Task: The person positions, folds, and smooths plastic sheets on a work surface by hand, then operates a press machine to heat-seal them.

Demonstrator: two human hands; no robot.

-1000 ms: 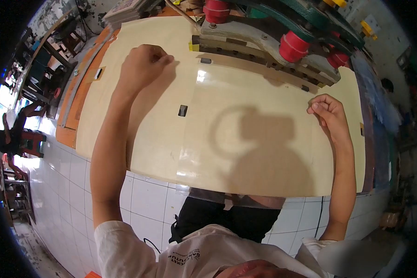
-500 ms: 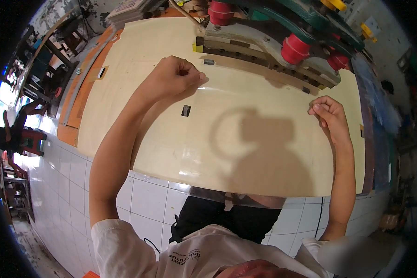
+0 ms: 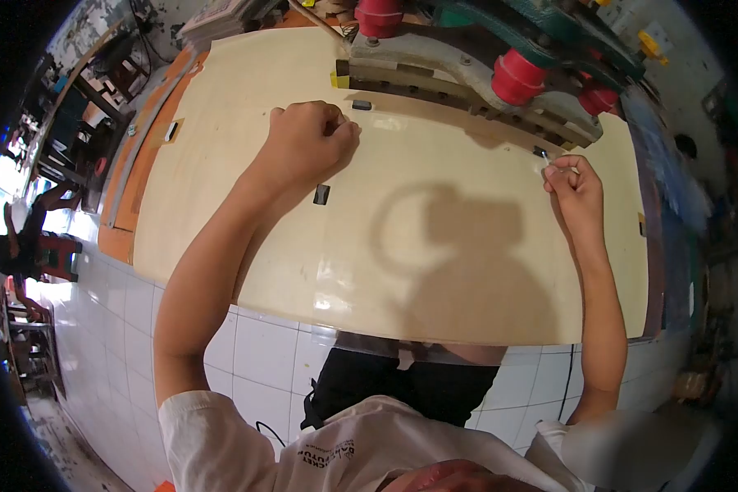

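My left hand (image 3: 312, 141) is over the cream sheet (image 3: 246, 107), its fingers curled closed; whatever they hold, if anything, is hidden. A small dark block (image 3: 362, 105) sits on the sheet just beyond its fingertips, and another dark block (image 3: 321, 194) lies nearer to me. On the right, my right hand (image 3: 576, 180) pinches a thin pale piece (image 3: 547, 161), too small to name. Its tip is close to a third dark block (image 3: 540, 152), below the machine's straight bar (image 3: 435, 88); contact is unclear.
A green machine frame (image 3: 541, 33) with red cylindrical parts (image 3: 518, 76) overhangs the far side. Stacked papers (image 3: 221, 20) stand at the back left. A metal strip (image 3: 143, 131) runs along the orange board (image 3: 123, 240). Another person (image 3: 25, 230) is far left.
My right hand has moved slightly up toward the dark block, and a pale piece now shows at its fingertips. My left hand has turned a little, its thumb drawn in. The view has shifted slightly.
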